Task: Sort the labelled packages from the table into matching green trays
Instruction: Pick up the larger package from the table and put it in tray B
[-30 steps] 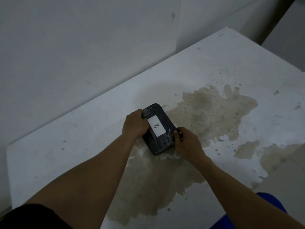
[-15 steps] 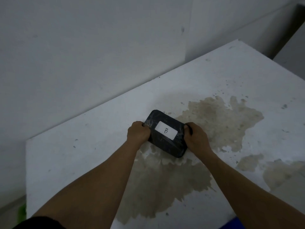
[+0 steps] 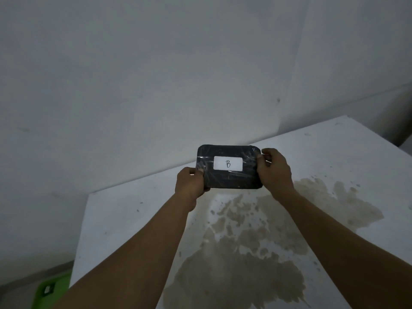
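Note:
A black plastic-wrapped package [image 3: 229,178] with a white label reading "B" is held up above the table, its label facing me. My left hand [image 3: 189,182] grips its left short edge. My right hand [image 3: 275,171] grips its right short edge. A corner of a green tray [image 3: 50,291] with a small white label shows at the lower left, down beside the table; its letter is too small to read.
The white table [image 3: 124,219] has a large brown stain across its middle and right. A pale wall runs close behind it. The table's left edge drops toward the floor where the tray lies.
Both hands have lifted the package off the table and turned it level, label upright toward me. My view has tilted up and left, bringing the green tray into sight.

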